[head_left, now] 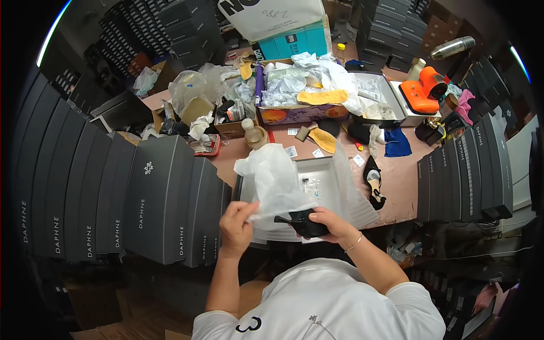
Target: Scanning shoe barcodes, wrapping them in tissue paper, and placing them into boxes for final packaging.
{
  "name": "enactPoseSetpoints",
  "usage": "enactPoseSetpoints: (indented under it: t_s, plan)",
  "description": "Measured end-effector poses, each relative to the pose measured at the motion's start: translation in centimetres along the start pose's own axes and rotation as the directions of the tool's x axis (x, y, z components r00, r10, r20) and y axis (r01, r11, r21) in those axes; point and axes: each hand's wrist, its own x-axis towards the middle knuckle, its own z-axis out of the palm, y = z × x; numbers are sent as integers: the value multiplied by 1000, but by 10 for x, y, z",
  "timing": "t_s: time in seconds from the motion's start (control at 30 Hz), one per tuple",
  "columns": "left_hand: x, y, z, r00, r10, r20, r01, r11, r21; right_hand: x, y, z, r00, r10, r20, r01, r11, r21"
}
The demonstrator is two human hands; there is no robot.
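Observation:
My right hand [334,222] grips a black high-heeled shoe [306,222] just above the near edge of an open white shoe box [323,170]. A sheet of white tissue paper [275,178] stands up from the shoe, and my left hand [238,224] pinches its lower left corner. A small clear packet [310,184] lies inside the box. A second black shoe [374,184] with a pale insole lies on the table to the right of the box.
Stacks of dark grey shoe boxes [141,204] stand on the left and on the right [464,175]. The far table holds a cardboard box of tissue and yellow insoles [306,96], a bottle [253,133], a blue cloth [396,143] and an orange tool [422,90].

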Motion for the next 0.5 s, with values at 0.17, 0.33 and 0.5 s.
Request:
enactPoseSetpoints:
  t_s: [0.17, 0.33, 0.5]
  plan:
    - [-18, 47, 31, 946, 295, 131, -273, 948, -164, 20, 33, 28, 981, -139, -139, 146, 989, 39]
    - [-30, 53, 44, 966, 243, 88, -207, 932, -299, 36, 45, -27, 924, -383, -4, 284, 692, -663]
    - [-79, 76, 72, 790, 374, 487, -57, 834, -549, 41, 32, 26, 754, -635, -168, 6, 262, -965]
